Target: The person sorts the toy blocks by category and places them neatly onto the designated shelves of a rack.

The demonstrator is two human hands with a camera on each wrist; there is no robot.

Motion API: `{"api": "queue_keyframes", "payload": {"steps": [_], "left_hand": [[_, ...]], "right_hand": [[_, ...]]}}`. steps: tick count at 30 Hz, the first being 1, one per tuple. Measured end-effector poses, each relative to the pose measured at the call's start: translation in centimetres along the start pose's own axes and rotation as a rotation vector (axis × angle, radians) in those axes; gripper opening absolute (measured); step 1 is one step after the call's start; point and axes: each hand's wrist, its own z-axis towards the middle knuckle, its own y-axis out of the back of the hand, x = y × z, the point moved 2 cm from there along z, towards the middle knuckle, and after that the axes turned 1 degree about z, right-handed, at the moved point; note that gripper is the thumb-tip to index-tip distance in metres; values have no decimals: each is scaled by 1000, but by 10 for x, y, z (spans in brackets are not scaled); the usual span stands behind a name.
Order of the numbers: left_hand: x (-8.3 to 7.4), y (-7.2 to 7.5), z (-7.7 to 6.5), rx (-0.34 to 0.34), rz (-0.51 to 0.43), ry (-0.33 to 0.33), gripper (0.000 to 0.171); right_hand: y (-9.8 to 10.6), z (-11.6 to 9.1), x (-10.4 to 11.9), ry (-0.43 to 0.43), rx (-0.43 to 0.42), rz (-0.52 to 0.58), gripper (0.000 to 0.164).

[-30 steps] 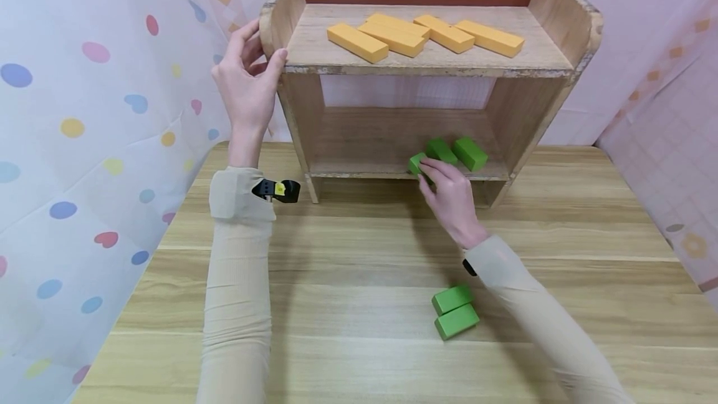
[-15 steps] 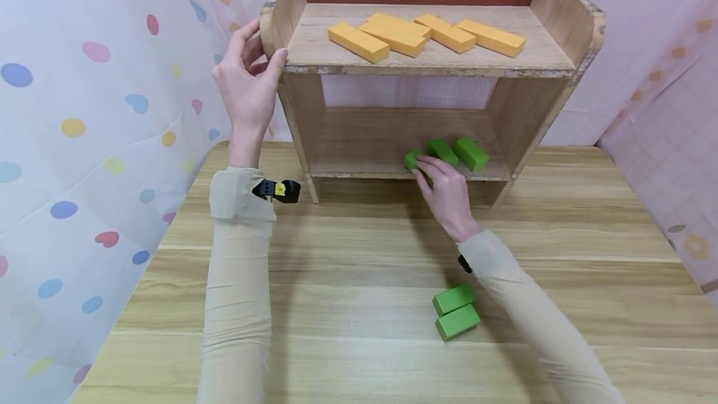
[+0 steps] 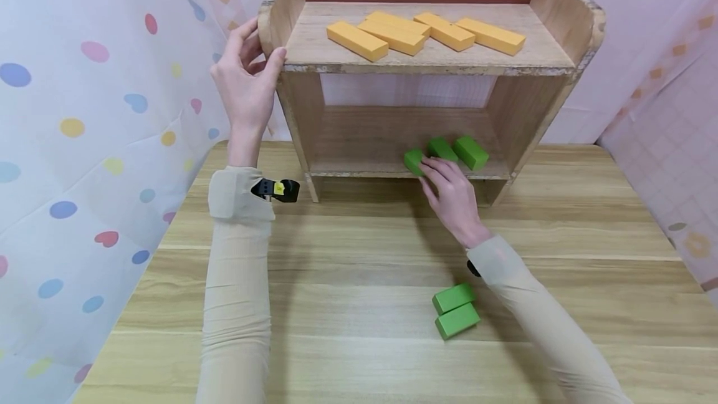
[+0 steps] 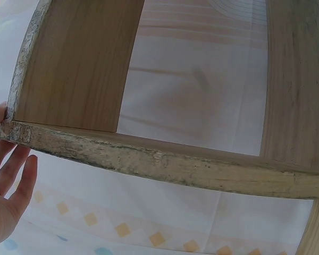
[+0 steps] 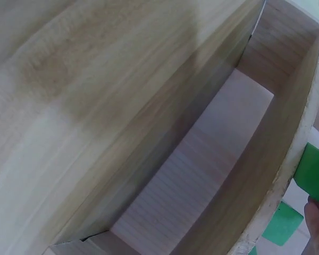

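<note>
My left hand (image 3: 247,92) grips the upper left side of a wooden shelf unit (image 3: 426,70). In the left wrist view, the fingers of that hand (image 4: 8,202) wrap the worn edge of the board. On the lower shelf, a green wooden block (image 3: 413,161) stands near the front edge. The relaxed fingertips of my right hand (image 3: 453,198) are at its right side. The right wrist view has the thumb right beneath this block (image 5: 313,170). Two more green blocks, one (image 3: 443,149) partly behind my fingers and another (image 3: 471,153), stand to its right.
Several yellow blocks (image 3: 359,40) lie on the top shelf, some touching. Two green blocks, one farther (image 3: 453,298) and one nearer (image 3: 457,322), lie side by side on the wooden table (image 3: 348,304), beside my right forearm. A patterned curtain (image 3: 112,142) hangs at the left.
My right hand has moved slightly left and then back right, uncovering more of the leftmost green block, which ends slightly farther left. My left hand stays on the shelf unit.
</note>
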Motion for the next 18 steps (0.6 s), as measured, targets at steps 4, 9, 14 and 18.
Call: {"api": "queue_keyframes", "payload": {"steps": [4,9,14,18], "left_hand": [[2,-1,1,-2,6,-2,41],[2,-1,1,-2,2,-2,40],[2,-1,1,1,15,-9,41],[1,0,1,0,11,-7,41]], "right_hand": [[-2,5,1,10,1,-12,21],[-3,8,2,-10,41,-30,24],[-2,5,3,-19,21,-28,24],[-2,1,5,-1,-16,-42,23]]}}
